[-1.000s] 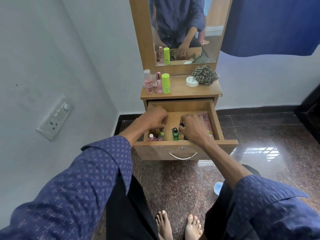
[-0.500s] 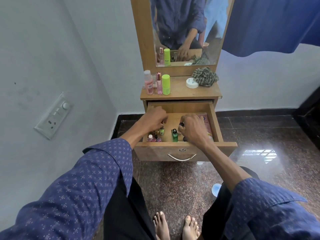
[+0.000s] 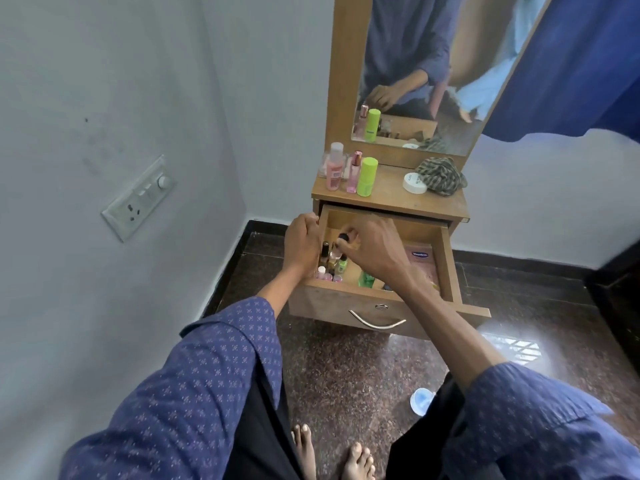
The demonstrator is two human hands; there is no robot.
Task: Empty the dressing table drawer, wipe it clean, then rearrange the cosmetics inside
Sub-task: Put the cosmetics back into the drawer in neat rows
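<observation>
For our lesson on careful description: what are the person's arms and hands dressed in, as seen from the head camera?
Both arms wear dark blue shirt sleeves printed with small pale motifs, loose and pushed up so the forearms are bare. The left sleeve and right sleeve match. The left hand and right hand are bare: no gloves, and no rings or watch visible.

Drawer (image 3: 446,268) is pulled open on my feed. Right hand (image 3: 375,249) pinches a small dark-capped bottle (image 3: 343,238) over the nail polish cluster (image 3: 330,266), left hand (image 3: 302,242) curled at the drawer's left wall.
</observation>
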